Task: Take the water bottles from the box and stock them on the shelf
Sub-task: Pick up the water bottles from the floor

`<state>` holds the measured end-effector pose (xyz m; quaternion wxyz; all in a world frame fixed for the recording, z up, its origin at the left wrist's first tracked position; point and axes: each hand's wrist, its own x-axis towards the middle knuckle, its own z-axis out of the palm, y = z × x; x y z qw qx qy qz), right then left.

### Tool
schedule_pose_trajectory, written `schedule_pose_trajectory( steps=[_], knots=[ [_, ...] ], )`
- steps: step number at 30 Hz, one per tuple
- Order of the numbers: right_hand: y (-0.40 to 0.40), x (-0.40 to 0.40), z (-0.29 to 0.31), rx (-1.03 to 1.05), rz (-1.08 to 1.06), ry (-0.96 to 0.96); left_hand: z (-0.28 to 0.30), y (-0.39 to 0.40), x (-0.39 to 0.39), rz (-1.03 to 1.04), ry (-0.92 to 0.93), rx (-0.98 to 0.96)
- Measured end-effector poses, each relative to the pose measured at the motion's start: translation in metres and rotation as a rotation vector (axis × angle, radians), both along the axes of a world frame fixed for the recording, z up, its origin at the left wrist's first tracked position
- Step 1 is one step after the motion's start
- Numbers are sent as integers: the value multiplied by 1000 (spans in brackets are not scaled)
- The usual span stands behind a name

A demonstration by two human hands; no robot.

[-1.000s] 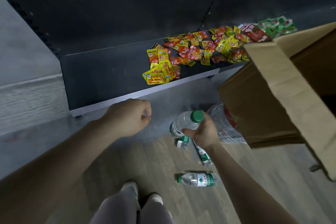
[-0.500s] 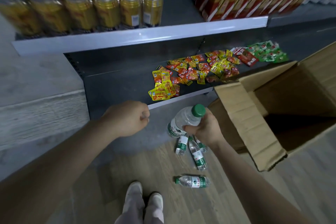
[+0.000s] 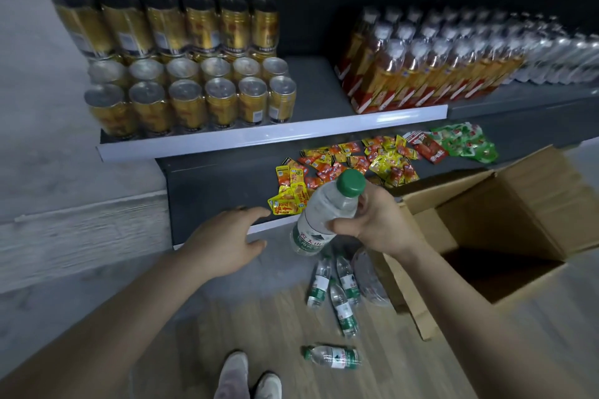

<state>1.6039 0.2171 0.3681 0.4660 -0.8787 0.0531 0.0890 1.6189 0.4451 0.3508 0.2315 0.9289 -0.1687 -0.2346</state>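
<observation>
Water bottle (image 3: 321,215), green-capped: gripped tilted by right hand (image 3: 377,220) beside open box (image 3: 505,201). Left hand (image 3: 227,244): released, fingers extended. 4 bottles (image 3: 340,298) are laid on floor (image 3: 259,317).

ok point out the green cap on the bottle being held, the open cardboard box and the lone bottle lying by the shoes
round green plastic cap (image 3: 351,183), head view, on its flat top
open brown cardboard box (image 3: 486,223), head view, on its inner wall
lone clear plastic water bottle (image 3: 334,357), head view, on its green label
</observation>
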Motion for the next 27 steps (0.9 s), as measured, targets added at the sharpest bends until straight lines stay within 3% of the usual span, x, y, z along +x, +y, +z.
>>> schedule_pose_trajectory(
  steps=[17,27],
  knots=[
    [38,33,132,248,185,-191,65,-3,15,54,38,-151],
    [53,51,178,253,183,-279,89,-5,32,206,27,-411]
  ],
)
